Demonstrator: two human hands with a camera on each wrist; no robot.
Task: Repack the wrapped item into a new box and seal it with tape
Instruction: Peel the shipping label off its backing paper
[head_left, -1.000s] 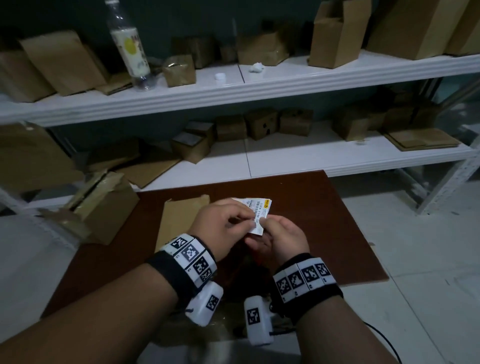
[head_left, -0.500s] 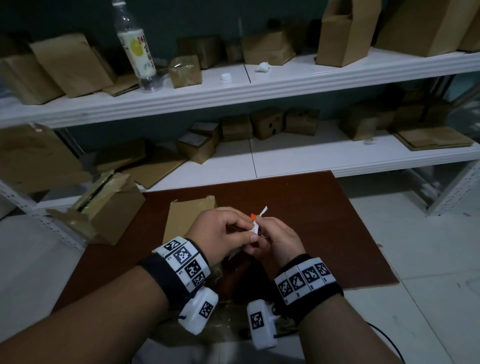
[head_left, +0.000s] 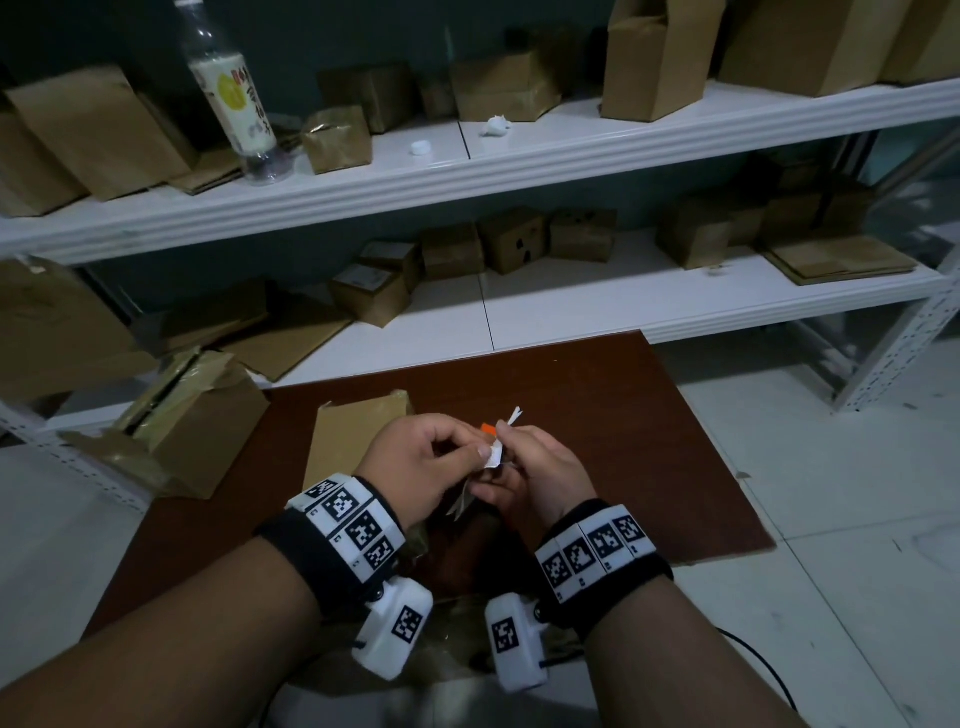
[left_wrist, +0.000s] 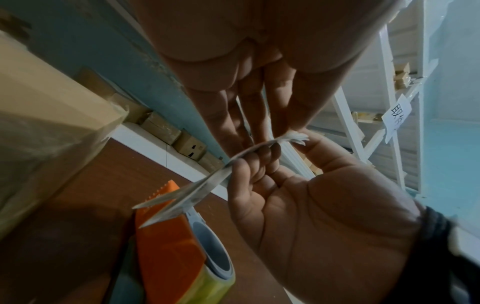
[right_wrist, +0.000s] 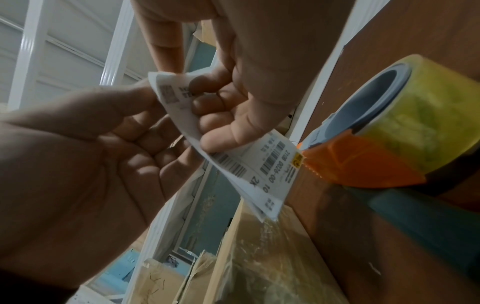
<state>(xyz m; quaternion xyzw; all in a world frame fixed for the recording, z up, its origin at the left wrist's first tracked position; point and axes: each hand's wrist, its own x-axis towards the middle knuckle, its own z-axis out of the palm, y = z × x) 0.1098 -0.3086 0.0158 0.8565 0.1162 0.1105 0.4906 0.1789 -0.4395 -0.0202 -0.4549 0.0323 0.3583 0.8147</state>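
Note:
Both hands hold a white printed shipping label (head_left: 493, 458) above the brown mat (head_left: 623, 415). My left hand (head_left: 470, 453) pinches its near part, and my right hand (head_left: 511, 441) pinches its far end between thumb and fingers. The label is bent and edge-on in the head view; the right wrist view shows its barcodes (right_wrist: 262, 164). Just beyond the hands sits an orange tape dispenser (head_left: 488, 427) with a yellowish clear roll (right_wrist: 420, 123). Behind my left hand stands a brown cardboard box (head_left: 353, 431). The wrapped item is not plainly visible.
An opened, taped cardboard box (head_left: 192, 421) lies at the mat's left edge. White shelves (head_left: 571, 156) behind carry several cardboard boxes and a plastic bottle (head_left: 234, 93). To the right is pale tiled floor (head_left: 831, 493).
The label faced up flat a second ago; it is now bent and turned edge-on between both hands. The hands stayed in about the same place.

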